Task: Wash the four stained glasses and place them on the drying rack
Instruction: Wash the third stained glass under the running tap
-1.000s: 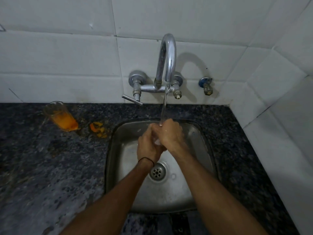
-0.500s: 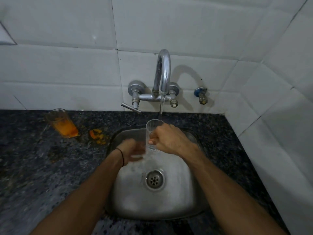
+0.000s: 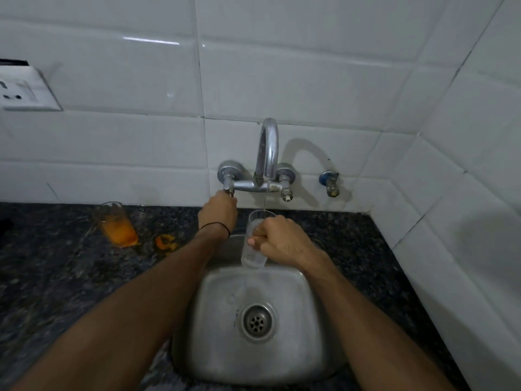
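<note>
Right hand grips a clear glass under the tap; left hand clasps the tap handle; orange-stained glass nearby

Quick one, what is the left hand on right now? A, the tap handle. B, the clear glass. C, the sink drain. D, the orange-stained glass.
A: the left hand grips the tap handle, while the right hand holds the clear glass under the thin stream.

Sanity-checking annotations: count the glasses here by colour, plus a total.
Clear glass, held in right hand under the tap that left hand grips: 1
Orange-stained glass, on the counter: 1
Total: 2
</note>
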